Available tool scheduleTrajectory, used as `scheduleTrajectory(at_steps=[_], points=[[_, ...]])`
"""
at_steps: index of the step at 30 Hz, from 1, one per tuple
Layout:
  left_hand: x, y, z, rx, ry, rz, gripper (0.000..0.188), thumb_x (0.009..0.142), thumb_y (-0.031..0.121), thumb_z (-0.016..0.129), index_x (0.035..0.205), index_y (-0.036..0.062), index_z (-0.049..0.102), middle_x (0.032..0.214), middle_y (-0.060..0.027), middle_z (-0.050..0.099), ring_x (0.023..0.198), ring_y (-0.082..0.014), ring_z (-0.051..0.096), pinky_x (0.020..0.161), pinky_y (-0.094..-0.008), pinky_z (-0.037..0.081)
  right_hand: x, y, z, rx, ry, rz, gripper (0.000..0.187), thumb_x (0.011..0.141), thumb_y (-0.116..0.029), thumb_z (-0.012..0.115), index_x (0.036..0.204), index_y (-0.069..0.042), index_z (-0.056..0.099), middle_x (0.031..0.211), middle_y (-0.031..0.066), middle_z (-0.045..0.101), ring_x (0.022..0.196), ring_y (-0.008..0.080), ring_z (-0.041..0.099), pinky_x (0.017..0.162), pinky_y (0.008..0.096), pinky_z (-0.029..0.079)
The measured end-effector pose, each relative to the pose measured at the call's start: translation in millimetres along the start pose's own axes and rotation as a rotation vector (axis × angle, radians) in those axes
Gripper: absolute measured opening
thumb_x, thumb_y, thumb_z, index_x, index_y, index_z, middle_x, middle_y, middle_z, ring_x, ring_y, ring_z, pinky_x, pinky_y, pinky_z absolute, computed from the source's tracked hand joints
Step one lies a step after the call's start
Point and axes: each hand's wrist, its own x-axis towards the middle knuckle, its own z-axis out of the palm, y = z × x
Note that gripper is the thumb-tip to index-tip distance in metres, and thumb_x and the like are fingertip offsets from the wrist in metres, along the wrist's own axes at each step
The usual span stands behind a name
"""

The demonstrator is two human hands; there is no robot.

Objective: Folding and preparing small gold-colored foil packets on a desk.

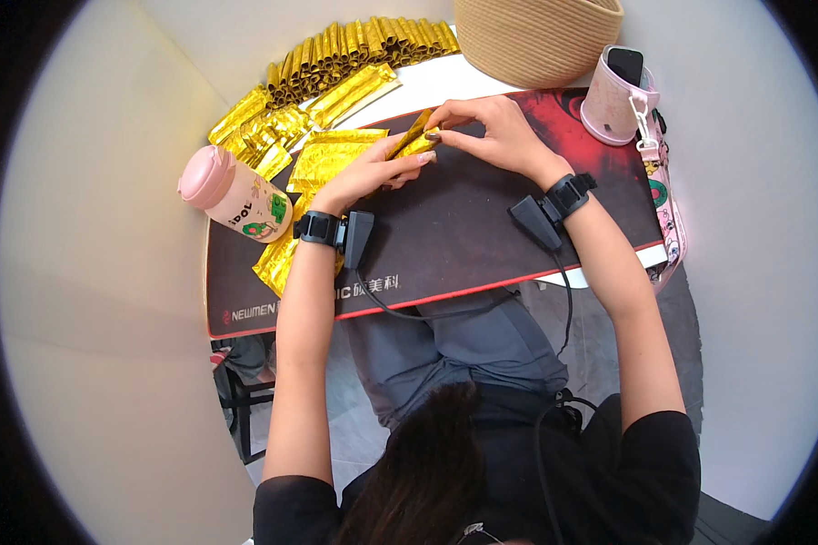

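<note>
My left hand holds a small folded piece of gold foil paper above the dark desk mat. The thumb and fingertips of my right hand pinch the upper end of that piece. Flat gold foil sheets lie beside and partly beneath my left hand and wrist. Farther left sits a loose heap of creased gold foil pieces. Behind it, many rolled gold foil tubes are stacked in a long row along the far edge.
A pink lidded bottle leans at the left over some foil. At the far side stands a tan woven basket. On the right, a pink cup holds a phone, with a patterned strap hanging down. Cables run from both wristbands.
</note>
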Motion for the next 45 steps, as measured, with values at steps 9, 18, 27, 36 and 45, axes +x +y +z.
scheduleTrajectory(at_steps=[9, 18, 27, 36, 45], points=[[6, -5, 3, 0.105, 0.021, 0.068, 0.034, 0.094, 0.032, 0.057, 0.120, 0.0109, 0.054, 0.072, 0.0058, 0.048, 0.060, -0.0017, 0.041, 0.050, -0.0171, 0.031, -2, 22, 12, -0.002, 0.062, -0.014, 0.020, 0.081, -0.028, 0.068, 0.094, -0.013, 0.066, 0.082, 0.0068, 0.070, 0.079, 0.0216, 0.069, 0.070, 0.0315, 0.052], [13, -11, 0, 0.161, 0.111, 0.152, 0.037, 0.098, 0.032, 0.049, 0.127, 0.0105, 0.053, 0.075, 0.0046, 0.053, 0.057, -0.0020, 0.037, 0.050, -0.0173, 0.031, -1, 25, 14, 0.162, 0.208, 0.059, 0.018, 0.082, -0.018, 0.069, 0.093, -0.005, 0.070, 0.084, 0.0070, 0.071, 0.078, 0.0142, 0.069, 0.074, 0.0251, 0.053], [13, -13, 1, 0.120, 0.113, 0.168, 0.039, 0.100, 0.033, 0.043, 0.130, 0.0099, 0.051, 0.074, 0.0040, 0.053, 0.054, -0.0023, 0.036, 0.049, -0.0175, 0.032, -3, 29, 20, 0.512, 0.245, 0.222, 0.011, 0.083, -0.008, 0.069, 0.091, 0.000, 0.070, 0.084, 0.0042, 0.070, 0.079, 0.0081, 0.065, 0.076, 0.0215, 0.051], [14, -14, -2, 0.162, 0.107, 0.183, 0.041, 0.101, 0.033, 0.041, 0.131, 0.0081, 0.048, 0.075, 0.0024, 0.055, 0.056, -0.0028, 0.041, 0.050, -0.0181, 0.035, 0, 31, 21, 0.571, 0.242, 0.145, 0.019, 0.083, -0.006, 0.068, 0.101, 0.000, 0.066, 0.093, 0.0071, 0.070, 0.086, 0.0113, 0.066, 0.081, 0.0239, 0.052], [10, -9, 2, 0.054, 0.044, 0.154, 0.038, 0.101, 0.037, 0.038, 0.117, 0.0059, 0.053, 0.076, 0.0014, 0.056, 0.056, -0.0045, 0.043, 0.051, -0.0180, 0.037, 0, 24, 18, 0.650, 0.154, 0.148, 0.035, 0.082, -0.001, 0.064, 0.117, -0.002, 0.058, 0.098, 0.0132, 0.068, 0.090, 0.0162, 0.067, 0.082, 0.0262, 0.053]])
